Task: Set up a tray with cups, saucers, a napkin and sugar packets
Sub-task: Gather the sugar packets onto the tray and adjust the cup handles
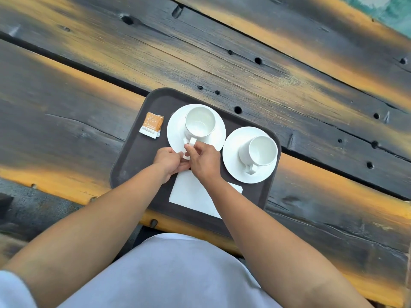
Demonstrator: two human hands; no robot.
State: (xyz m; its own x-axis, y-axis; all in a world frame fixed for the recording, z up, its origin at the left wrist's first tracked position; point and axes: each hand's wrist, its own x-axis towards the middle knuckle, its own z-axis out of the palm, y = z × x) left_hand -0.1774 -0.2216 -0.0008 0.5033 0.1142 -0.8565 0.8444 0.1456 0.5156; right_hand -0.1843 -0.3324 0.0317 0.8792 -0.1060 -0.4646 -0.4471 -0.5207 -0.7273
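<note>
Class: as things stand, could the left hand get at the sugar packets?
Probably yes. The sugar packets lie on the tray, left of the saucer, with only bare tray between them and the left hand, now busy at the saucer's rim.

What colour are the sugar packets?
The sugar packets are orange with a white band at one end. The head view shows them clearly.

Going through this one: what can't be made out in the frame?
Head view only:
1. Whether the left hand and right hand grip the left saucer rim or the cup handle: the hands themselves cover the contact.
2. The napkin middle and part of the tray near edge: the right forearm crosses them.
3. The sugar packets: print too small to read, count in the stack unclear.
</note>
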